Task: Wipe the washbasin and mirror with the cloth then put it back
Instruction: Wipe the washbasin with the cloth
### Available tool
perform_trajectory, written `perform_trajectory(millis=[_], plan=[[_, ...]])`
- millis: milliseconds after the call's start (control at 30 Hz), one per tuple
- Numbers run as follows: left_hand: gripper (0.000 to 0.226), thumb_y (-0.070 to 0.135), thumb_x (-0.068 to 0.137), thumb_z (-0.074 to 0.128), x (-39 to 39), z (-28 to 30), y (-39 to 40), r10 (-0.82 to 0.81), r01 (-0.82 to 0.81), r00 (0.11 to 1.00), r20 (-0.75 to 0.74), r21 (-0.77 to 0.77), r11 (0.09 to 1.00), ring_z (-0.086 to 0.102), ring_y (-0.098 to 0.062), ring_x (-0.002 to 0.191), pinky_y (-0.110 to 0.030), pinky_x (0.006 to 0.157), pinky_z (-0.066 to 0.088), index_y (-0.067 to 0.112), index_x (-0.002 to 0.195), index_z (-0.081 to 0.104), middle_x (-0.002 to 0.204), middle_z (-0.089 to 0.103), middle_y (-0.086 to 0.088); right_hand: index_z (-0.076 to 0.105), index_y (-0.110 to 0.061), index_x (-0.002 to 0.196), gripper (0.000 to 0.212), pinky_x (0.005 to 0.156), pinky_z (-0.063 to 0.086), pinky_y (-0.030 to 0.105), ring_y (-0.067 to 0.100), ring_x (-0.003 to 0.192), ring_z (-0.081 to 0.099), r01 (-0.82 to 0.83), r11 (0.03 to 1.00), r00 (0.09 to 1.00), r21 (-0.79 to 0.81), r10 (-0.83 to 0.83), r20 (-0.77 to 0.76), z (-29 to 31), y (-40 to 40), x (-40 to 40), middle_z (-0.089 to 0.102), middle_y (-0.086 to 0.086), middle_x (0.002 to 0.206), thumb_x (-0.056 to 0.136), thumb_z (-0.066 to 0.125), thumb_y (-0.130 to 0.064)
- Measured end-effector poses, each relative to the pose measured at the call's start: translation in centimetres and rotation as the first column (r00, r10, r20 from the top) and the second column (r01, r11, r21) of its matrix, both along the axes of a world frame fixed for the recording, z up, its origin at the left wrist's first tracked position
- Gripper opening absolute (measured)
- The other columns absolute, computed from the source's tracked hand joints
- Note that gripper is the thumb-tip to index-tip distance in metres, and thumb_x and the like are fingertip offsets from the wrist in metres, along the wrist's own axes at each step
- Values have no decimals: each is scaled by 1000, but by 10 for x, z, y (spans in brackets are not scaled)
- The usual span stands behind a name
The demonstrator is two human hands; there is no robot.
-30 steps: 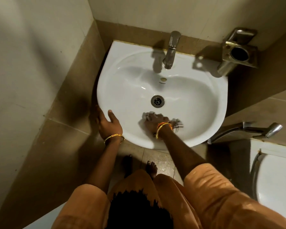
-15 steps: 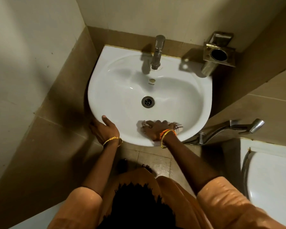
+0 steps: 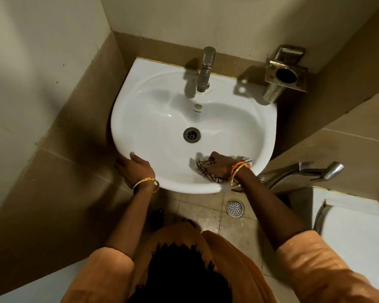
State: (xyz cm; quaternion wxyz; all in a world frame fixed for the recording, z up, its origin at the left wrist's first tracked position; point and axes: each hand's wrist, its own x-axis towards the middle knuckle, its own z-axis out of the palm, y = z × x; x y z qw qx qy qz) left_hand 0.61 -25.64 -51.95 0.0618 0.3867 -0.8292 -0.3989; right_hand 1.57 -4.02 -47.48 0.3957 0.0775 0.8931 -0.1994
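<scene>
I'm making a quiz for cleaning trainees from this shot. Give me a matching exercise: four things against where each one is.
Things:
1. cloth
2. left hand
3. tap
4. metal holder

Places:
A. on the wall, right of the washbasin
B. gripping the basin's near left rim
C. under the right hand, inside the bowl near the front
D. at the middle of the basin's back edge

Pairs: 1-C, 2-B, 3-D, 4-A
</scene>
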Motion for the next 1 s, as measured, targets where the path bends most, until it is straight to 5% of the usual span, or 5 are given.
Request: perform_trajectory(millis=[300,533,600,767,1000], plan=[[50,25,99,35,2,-3,0,-25,24,999,-36,-40,999,44,-43,124,-46,97,40,0,142,30,140,38,-25,54,-14,124,36,112,21,46,33,127,41,75,854,900,515,165,-403,-13,61,-47,50,12,132,90,45,-22],[51,26,98,38,3,-5,-2,-22,19,998,-67,-44,999,45,-41,124,-44,95,40,3,143,32,136,44,-25,54,-24,131,50,115,25,46,30,131,40,-38,982,983,183,70,-170,-29,52,-19,48,7,141,82,65,-28],[51,25,97,40,3,-6,-4,-28,23,997,-74,-61,998,44,-42,124,-46,98,39,2,143,33,136,45,-25,58,-22,126,45,112,29,43,35,126,43,-48,950,966,307,123,-229,-25,58,-27,51,11,135,82,64,-27],[52,29,94,44,4,-9,-10,-56,49,996,-62,-105,993,46,-43,121,-51,97,43,4,139,41,132,51,-25,66,-9,105,35,98,34,53,45,109,45,391,835,675,388,27,-737,-25,71,-48,50,23,118,71,65,-2],[54,20,83,53,-19,-6,-40,-130,130,986,-106,-10,991,49,-40,121,-50,101,42,10,136,46,133,52,-22,48,-14,114,39,86,41,55,45,103,51,693,718,342,56,-260,-903,-39,58,-66,51,25,124,76,51,-8]])
